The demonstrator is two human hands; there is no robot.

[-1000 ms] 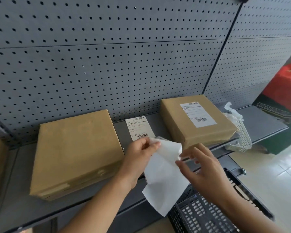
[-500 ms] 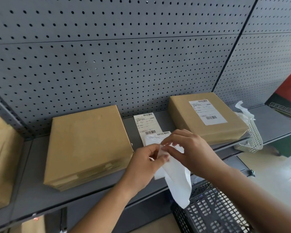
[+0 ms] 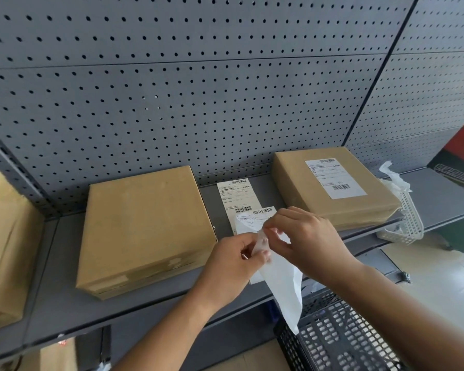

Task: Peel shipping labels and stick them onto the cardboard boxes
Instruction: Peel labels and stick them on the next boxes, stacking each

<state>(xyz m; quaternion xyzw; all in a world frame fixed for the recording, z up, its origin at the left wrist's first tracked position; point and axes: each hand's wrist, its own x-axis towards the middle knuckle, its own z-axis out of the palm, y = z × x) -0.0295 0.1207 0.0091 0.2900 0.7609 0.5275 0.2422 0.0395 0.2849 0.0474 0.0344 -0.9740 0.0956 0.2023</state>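
My left hand (image 3: 236,263) pinches the white backing paper (image 3: 284,287), which hangs down past the shelf edge. My right hand (image 3: 303,236) pinches the shipping label (image 3: 252,220) at the corner where it meets the backing, just above the shelf. A second label (image 3: 235,194) lies flat on the shelf behind them. An unlabelled cardboard box (image 3: 145,228) sits to the left of my hands. A box with a label stuck on top (image 3: 330,186) sits to the right.
The grey shelf (image 3: 65,298) backs onto a perforated panel (image 3: 198,89). Another brown box (image 3: 3,245) stands at far left. A white basket (image 3: 405,218) with crumpled backing paper sits at the right. A black crate (image 3: 346,338) is below the shelf.
My right hand moved from apart to the sheet's top corner and pinches it beside my left hand. The printed label face now shows above the hanging backing. The view shifted left.
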